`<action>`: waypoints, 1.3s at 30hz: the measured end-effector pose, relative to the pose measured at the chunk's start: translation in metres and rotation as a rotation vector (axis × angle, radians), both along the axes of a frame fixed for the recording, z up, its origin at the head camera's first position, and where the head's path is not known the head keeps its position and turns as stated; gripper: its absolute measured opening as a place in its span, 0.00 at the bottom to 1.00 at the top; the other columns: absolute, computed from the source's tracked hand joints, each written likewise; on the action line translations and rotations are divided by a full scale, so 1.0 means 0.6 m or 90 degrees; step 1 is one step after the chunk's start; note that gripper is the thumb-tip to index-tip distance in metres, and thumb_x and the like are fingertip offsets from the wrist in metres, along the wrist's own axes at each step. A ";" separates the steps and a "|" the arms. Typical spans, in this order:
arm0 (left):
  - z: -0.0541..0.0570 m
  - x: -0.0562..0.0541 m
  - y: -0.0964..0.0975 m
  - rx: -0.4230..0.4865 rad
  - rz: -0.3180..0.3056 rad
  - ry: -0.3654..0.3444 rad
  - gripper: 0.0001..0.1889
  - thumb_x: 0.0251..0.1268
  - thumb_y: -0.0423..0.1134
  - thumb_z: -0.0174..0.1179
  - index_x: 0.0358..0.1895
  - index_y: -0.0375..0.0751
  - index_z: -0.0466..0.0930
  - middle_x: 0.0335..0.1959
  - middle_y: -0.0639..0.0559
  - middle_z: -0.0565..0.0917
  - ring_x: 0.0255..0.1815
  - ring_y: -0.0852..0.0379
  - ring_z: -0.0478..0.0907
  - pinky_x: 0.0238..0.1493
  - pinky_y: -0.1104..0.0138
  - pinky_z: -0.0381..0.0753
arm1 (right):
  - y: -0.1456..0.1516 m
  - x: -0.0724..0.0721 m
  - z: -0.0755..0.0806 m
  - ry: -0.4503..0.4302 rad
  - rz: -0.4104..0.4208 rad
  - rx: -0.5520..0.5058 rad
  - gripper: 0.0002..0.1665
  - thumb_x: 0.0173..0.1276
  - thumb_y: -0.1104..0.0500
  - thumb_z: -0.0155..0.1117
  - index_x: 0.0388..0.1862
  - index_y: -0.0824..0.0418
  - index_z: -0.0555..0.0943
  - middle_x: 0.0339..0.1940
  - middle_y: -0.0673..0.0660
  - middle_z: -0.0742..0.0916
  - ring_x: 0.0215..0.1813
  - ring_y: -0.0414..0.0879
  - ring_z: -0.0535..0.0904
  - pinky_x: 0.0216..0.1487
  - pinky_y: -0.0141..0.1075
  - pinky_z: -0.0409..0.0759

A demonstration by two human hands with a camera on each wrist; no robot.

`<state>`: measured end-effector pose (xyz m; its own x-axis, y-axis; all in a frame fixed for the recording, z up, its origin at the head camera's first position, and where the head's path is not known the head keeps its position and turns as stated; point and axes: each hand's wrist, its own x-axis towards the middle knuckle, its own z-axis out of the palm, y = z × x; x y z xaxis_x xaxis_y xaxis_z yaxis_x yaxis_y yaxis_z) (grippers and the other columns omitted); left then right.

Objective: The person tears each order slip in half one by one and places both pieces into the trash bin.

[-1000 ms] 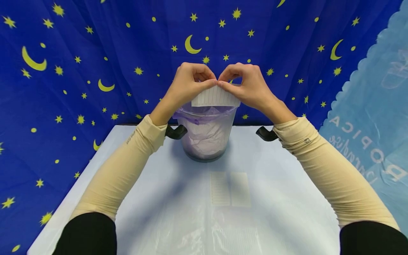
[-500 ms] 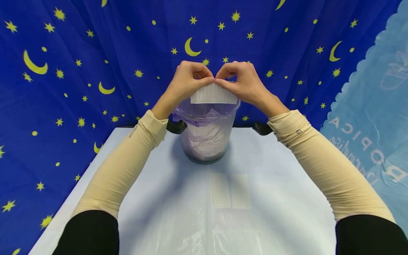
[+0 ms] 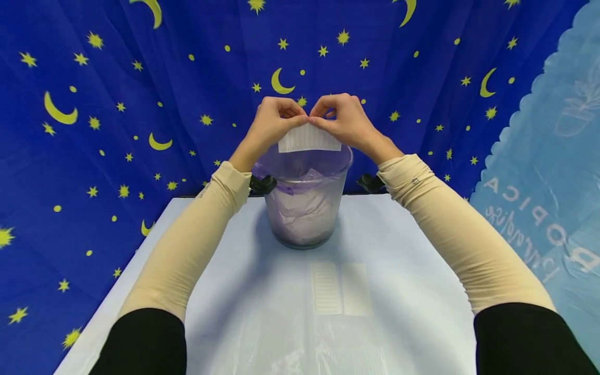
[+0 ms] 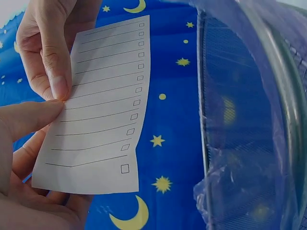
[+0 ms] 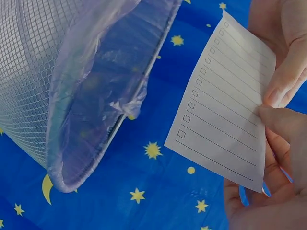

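Note:
A strip of lined paper (image 3: 309,139) with a column of small checkboxes hangs above the mouth of a mesh wastebasket (image 3: 307,211). My left hand (image 3: 272,122) and right hand (image 3: 346,120) pinch its top edge side by side, thumbs meeting tip to tip. Behind the sheet, the other fingers curl, seen in the left wrist view around the paper (image 4: 100,105). One lower corner of the sheet bends slightly there. A translucent purple bag (image 5: 103,91) lines the basket and folds over its rim. Paper and rim stay apart in both wrist views.
Two pale paper slips, one lined (image 3: 327,289) and one plain (image 3: 357,289), lie on the white table (image 3: 248,312) in front of the basket. A blue curtain (image 3: 187,78) with yellow moons and stars stands behind. A light blue cloth (image 3: 558,156) hangs at the right.
Both hands have shifted slightly left with the paper, still pinching it. The right forearm has moved inward. The head view has tilted up a little, so the basket appears lower.

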<state>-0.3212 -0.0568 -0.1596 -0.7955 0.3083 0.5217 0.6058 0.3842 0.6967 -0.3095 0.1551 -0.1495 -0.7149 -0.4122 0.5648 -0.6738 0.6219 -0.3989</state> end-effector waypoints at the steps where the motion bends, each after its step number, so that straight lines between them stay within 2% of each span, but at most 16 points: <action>1: -0.003 -0.003 0.001 0.002 0.000 -0.008 0.08 0.71 0.39 0.70 0.42 0.37 0.91 0.37 0.47 0.90 0.36 0.55 0.83 0.37 0.68 0.78 | 0.000 -0.003 -0.002 -0.006 -0.006 0.000 0.08 0.76 0.55 0.71 0.43 0.59 0.90 0.42 0.55 0.92 0.48 0.46 0.86 0.60 0.42 0.84; 8: -0.021 -0.017 0.004 0.037 -0.014 -0.047 0.08 0.72 0.39 0.70 0.42 0.36 0.90 0.36 0.50 0.89 0.36 0.56 0.82 0.37 0.68 0.78 | 0.001 -0.014 -0.017 -0.032 -0.026 -0.004 0.09 0.76 0.53 0.70 0.44 0.58 0.90 0.43 0.55 0.91 0.50 0.47 0.86 0.59 0.42 0.84; 15: -0.010 -0.015 0.008 0.058 -0.037 -0.061 0.07 0.72 0.37 0.69 0.43 0.35 0.90 0.38 0.49 0.89 0.37 0.56 0.83 0.39 0.68 0.79 | 0.005 -0.012 -0.009 -0.028 -0.037 -0.009 0.10 0.77 0.53 0.69 0.45 0.58 0.90 0.45 0.55 0.92 0.51 0.47 0.86 0.60 0.42 0.84; 26: -0.002 -0.011 0.016 0.107 -0.069 -0.085 0.06 0.71 0.32 0.68 0.41 0.31 0.89 0.32 0.55 0.88 0.37 0.59 0.80 0.42 0.68 0.76 | 0.012 -0.003 -0.004 0.031 -0.022 -0.017 0.10 0.75 0.54 0.71 0.44 0.59 0.90 0.46 0.57 0.92 0.55 0.50 0.85 0.62 0.47 0.84; 34: 0.000 -0.008 0.023 0.102 -0.052 -0.133 0.06 0.73 0.33 0.67 0.41 0.31 0.88 0.31 0.56 0.86 0.39 0.58 0.78 0.44 0.67 0.75 | 0.016 0.003 -0.010 0.046 -0.039 -0.017 0.10 0.75 0.53 0.71 0.43 0.58 0.91 0.45 0.56 0.90 0.54 0.49 0.83 0.61 0.43 0.84; 39: 0.000 -0.005 0.028 0.106 -0.059 -0.153 0.06 0.74 0.33 0.66 0.42 0.31 0.88 0.34 0.54 0.86 0.43 0.57 0.78 0.49 0.65 0.76 | 0.019 0.006 -0.011 0.046 -0.039 -0.026 0.10 0.75 0.53 0.71 0.43 0.58 0.91 0.45 0.56 0.91 0.54 0.48 0.83 0.61 0.43 0.84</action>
